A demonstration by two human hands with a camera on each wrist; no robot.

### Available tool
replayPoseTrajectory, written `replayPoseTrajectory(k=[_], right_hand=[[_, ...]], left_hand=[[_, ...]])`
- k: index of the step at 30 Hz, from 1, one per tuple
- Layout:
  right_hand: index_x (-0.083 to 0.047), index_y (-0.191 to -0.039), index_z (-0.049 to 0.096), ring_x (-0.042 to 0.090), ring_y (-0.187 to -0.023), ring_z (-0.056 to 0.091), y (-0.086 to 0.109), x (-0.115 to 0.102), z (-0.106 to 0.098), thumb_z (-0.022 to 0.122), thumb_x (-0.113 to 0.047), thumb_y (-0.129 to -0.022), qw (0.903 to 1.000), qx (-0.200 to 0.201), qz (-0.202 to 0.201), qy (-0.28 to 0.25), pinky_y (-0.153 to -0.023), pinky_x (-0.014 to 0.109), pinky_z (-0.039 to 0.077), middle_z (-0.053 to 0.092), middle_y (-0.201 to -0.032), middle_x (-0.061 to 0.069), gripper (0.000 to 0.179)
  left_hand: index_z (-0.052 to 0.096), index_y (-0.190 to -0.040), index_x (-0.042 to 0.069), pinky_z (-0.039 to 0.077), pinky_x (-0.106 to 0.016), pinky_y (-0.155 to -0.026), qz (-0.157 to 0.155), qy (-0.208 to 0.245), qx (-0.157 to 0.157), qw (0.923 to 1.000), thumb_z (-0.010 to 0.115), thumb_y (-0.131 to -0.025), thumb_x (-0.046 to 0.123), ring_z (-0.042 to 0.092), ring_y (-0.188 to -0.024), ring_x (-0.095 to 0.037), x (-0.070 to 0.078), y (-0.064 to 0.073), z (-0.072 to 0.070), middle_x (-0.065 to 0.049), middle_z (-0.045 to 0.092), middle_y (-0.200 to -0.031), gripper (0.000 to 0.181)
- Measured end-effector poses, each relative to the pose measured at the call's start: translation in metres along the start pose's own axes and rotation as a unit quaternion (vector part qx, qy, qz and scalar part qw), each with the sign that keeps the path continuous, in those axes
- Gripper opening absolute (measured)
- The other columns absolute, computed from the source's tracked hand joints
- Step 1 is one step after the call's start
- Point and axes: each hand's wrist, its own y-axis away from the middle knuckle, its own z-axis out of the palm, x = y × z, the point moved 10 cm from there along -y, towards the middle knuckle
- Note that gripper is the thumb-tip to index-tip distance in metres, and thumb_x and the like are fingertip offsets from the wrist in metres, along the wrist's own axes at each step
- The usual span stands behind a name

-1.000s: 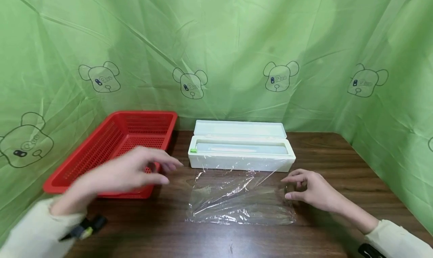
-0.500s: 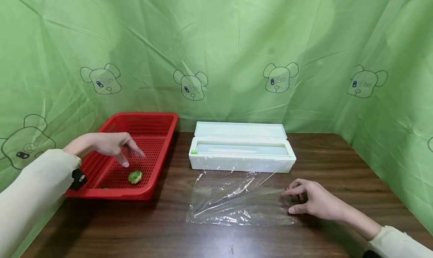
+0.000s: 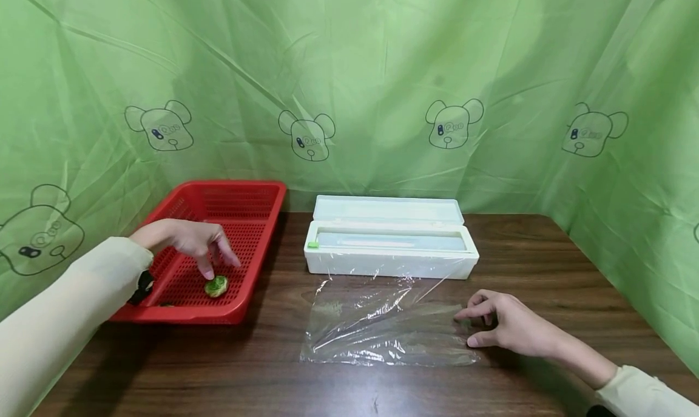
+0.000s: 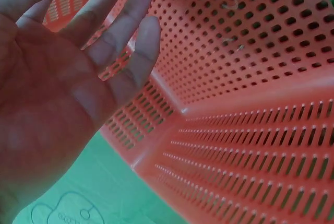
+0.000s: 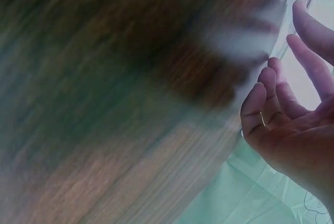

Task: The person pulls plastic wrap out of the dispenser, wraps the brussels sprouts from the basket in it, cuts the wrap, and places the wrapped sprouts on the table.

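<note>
My left hand [image 3: 198, 241] reaches down into the red plastic basket [image 3: 202, 314], its thumb tip right at a small round green vegetable [image 3: 216, 288] with a pale underside. In the left wrist view the fingers of that hand [image 4: 62, 72] are loosely spread, and the vegetable is not seen there. A sheet of cling film [image 3: 377, 332] lies on the table, drawn out from the front of a white dispenser box [image 3: 388, 264]. Beside the film's right edge is my right hand [image 3: 513, 325], thumb and fingers apart and loosely bent. Nothing sits between them in the right wrist view.
The dispenser's lid [image 3: 388, 208] stands raised at the back, and a green slider [image 3: 313, 244] sits at its left end. A small dark bit [image 3: 166, 304] shows near the basket's front wall. Green cloth [image 3: 371, 71] with bear drawings encloses the wooden table [image 3: 262, 374].
My left hand has swung left from above the basket's front right corner and gone down to the green vegetable, which it had hidden before. My right hand has shifted slightly toward me.
</note>
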Motion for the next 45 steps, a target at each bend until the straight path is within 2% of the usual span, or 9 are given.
replayPoseTrajectory(k=[8,14,18,22,25,33,38,41,45], right_hand=[[-0.012,-0.117,0.082,0.010,-0.083,0.053,-0.003,0.000,0.002,0.092,-0.029,-0.081,1.0000,-0.003,-0.002,-0.006,-0.070,0.028,0.047,0.059,-0.108,0.000,0.041],[-0.013,-0.117,0.082,0.009,-0.084,0.053,-0.003,0.002,0.002,0.092,-0.030,-0.081,1.0000,-0.004,0.004,-0.001,-0.071,0.028,0.047,0.059,-0.108,-0.002,0.041],[-0.013,-0.117,0.082,0.009,-0.084,0.053,-0.003,0.002,0.003,0.092,-0.031,-0.081,1.0000,-0.004,0.002,-0.002,-0.070,0.028,0.047,0.059,-0.107,-0.002,0.041],[-0.013,-0.117,0.082,0.009,-0.082,0.053,-0.004,0.002,0.003,0.092,-0.031,-0.081,1.0000,-0.003,0.003,0.000,-0.069,0.028,0.046,0.059,-0.108,-0.002,0.041],[-0.013,-0.117,0.082,0.008,-0.082,0.053,-0.004,0.002,0.003,0.092,-0.032,-0.081,1.0000,-0.002,0.003,0.003,-0.069,0.028,0.047,0.059,-0.108,-0.002,0.042],[-0.012,-0.119,0.081,0.009,-0.081,0.053,-0.004,0.002,0.000,0.092,-0.028,-0.082,1.0000,0.000,-0.001,-0.001,-0.068,0.028,0.047,0.061,-0.108,0.000,0.041],[-0.011,-0.118,0.081,0.009,-0.078,0.053,-0.003,0.001,-0.002,0.092,-0.026,-0.082,0.9999,0.001,-0.011,-0.003,-0.066,0.029,0.047,0.061,-0.108,0.000,0.041],[-0.011,-0.119,0.081,0.010,-0.079,0.053,-0.004,0.001,-0.002,0.092,-0.026,-0.082,0.9999,0.001,-0.016,-0.004,-0.066,0.028,0.047,0.060,-0.107,0.000,0.041],[-0.011,-0.119,0.081,0.010,-0.078,0.053,-0.004,0.002,-0.003,0.092,-0.026,-0.082,0.9998,0.002,-0.020,-0.003,-0.067,0.028,0.047,0.060,-0.107,0.000,0.042]], left_hand=[[0.075,-0.130,0.007,0.057,-0.032,-0.090,-0.029,0.033,-0.032,0.9985,0.084,-0.084,-0.005,0.063,-0.117,-0.028,-0.016,-0.010,0.015,-0.008,0.070,-0.133,0.048],[0.076,-0.128,0.006,0.057,-0.029,-0.084,-0.024,0.028,-0.046,0.9983,0.084,-0.083,-0.006,0.062,-0.106,-0.025,-0.015,-0.013,0.018,-0.011,0.074,-0.123,0.047],[0.079,-0.122,0.005,0.054,-0.025,-0.075,-0.027,0.021,-0.045,0.9984,0.084,-0.082,-0.006,0.060,-0.093,-0.020,-0.016,-0.015,0.018,-0.010,0.076,-0.109,0.042],[0.080,-0.116,0.002,0.050,-0.023,-0.068,-0.029,0.029,-0.031,0.9987,0.082,-0.084,-0.008,0.055,-0.081,-0.014,-0.017,-0.014,0.014,-0.007,0.072,-0.099,0.033],[0.079,-0.114,0.000,0.052,-0.024,-0.069,-0.025,0.040,-0.008,0.9989,0.080,-0.085,-0.008,0.058,-0.081,-0.015,-0.019,-0.012,0.007,-0.008,0.072,-0.097,0.030],[0.075,-0.118,-0.007,0.056,-0.028,-0.076,0.036,0.044,0.075,0.9956,0.078,-0.089,-0.006,0.063,-0.093,-0.025,-0.025,-0.009,-0.014,-0.016,0.073,-0.111,0.029],[0.072,-0.122,-0.012,0.056,-0.027,-0.075,0.061,0.061,0.074,0.9935,0.077,-0.089,-0.007,0.065,-0.089,-0.021,-0.031,-0.010,-0.016,-0.022,0.073,-0.111,0.033],[0.069,-0.125,-0.014,0.057,-0.027,-0.075,0.063,0.079,0.071,0.9923,0.078,-0.088,-0.008,0.066,-0.089,-0.020,-0.034,-0.009,-0.016,-0.024,0.073,-0.113,0.038],[0.069,-0.127,-0.013,0.056,-0.026,-0.073,0.062,0.073,0.073,0.9927,0.079,-0.087,-0.009,0.065,-0.086,-0.019,-0.035,-0.009,-0.016,-0.024,0.073,-0.114,0.041]])
